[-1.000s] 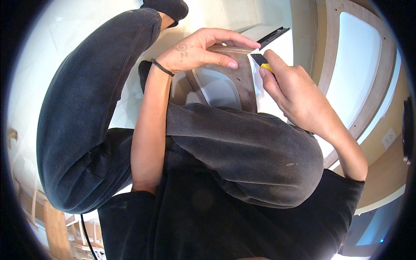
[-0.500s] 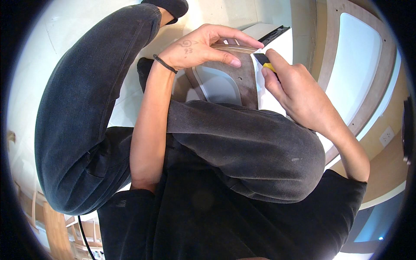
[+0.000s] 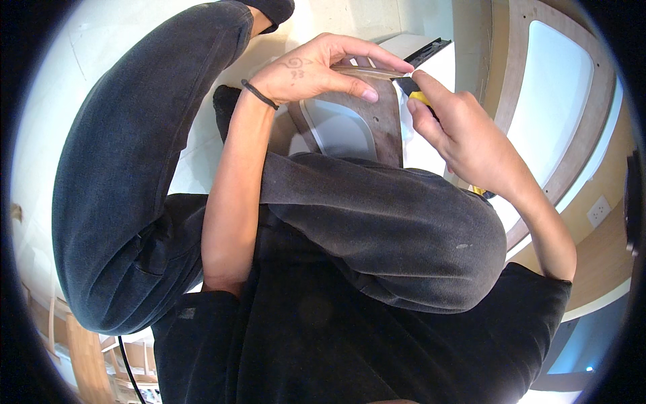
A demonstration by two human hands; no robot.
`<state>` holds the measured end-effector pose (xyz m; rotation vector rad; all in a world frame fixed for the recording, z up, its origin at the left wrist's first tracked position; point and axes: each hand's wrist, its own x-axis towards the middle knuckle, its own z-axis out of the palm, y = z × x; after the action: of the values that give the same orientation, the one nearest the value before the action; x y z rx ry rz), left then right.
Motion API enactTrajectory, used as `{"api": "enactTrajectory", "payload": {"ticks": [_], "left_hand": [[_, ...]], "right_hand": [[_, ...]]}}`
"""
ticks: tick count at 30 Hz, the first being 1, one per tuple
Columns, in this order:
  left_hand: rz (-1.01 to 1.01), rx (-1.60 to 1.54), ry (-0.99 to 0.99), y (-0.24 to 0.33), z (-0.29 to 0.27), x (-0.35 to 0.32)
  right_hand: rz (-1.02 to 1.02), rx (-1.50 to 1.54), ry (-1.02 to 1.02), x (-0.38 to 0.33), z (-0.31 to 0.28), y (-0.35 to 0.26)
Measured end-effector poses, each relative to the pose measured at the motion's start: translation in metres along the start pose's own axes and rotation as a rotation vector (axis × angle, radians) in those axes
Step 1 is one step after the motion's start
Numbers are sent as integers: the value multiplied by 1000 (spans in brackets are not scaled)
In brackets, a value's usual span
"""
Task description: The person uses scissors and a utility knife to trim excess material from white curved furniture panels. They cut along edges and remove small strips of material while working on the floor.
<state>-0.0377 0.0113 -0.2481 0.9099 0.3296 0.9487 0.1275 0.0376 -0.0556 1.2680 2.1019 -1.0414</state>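
Observation:
A brown wooden panel (image 3: 386, 128) with a rounded pale inset (image 3: 338, 128) stands tilted in front of my bent leg. My left hand (image 3: 308, 69) grips its upper edge, thumb against the face, index finger stretched along the edge and the other fingers partly hidden behind. In my right hand (image 3: 471, 138) is a yellow and black utility knife (image 3: 418, 96). Its dark blade end meets the panel's upper right corner, close to my left index fingertip. The knife's yellow rear end shows below my right palm. The exact contact of the blade is too small to make out.
Behind the panel is a white box-like piece (image 3: 431, 64) with a black strip on top. At the right stands a larger wooden frame (image 3: 577, 135) with a pale inset, near a wall socket (image 3: 598, 211). My crossed legs (image 3: 383, 229) lie close below my hands.
Both hands have shifted slightly, with the knife a little higher along the panel's corner. The white ragged edge beside the panel shows less, and the knife's rear end has come into sight.

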Motion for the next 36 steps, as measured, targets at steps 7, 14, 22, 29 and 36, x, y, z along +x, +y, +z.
{"api": "enactTrajectory", "payload": {"ticks": [7,14,22,29,36], "left_hand": [[11,2,-21,0,-1,0],[14,10,-20,2,1,-3],[-15,19,-16,2,-5,-22],[53,8,-25,1,-9,-8],[40,160,145,11,-1,-12]], "right_hand": [[65,111,-110,3,-12,3],[-34,-20,-83,2,-12,-2],[-67,11,-176,15,-14,-20],[24,-110,-188,18,-24,-26],[-29,-168,-28,10,-7,-14]]}}
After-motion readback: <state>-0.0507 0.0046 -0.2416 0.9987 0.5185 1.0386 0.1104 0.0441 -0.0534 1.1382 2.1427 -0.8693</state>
